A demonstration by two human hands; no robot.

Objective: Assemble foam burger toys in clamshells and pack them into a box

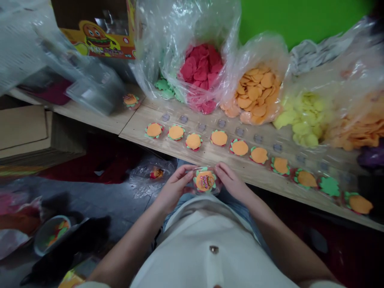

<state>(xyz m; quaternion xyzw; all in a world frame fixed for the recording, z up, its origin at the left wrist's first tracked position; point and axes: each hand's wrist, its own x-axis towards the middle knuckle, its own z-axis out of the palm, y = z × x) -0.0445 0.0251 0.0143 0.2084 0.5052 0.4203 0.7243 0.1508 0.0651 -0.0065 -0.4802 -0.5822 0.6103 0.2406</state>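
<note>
Both my hands hold one small round burger toy [205,181] in a clear plastic shell, just below the edge of the wooden board [210,154]. My left hand [175,187] pinches its left side and my right hand [231,182] pinches its right side. On the board lies a slanted row of several foam burger stacks [219,138] with orange tops, and one green piece [329,186] sits near the right end. Small clear shells [221,123] lie in a row behind them.
Clear bags at the back of the board hold red foam pieces [201,68], orange pieces [255,94] and yellow pieces [303,116]. A burger-print box [99,40] stands at the back left. A bowl [49,234] and plastic wrap lie on the floor at the left.
</note>
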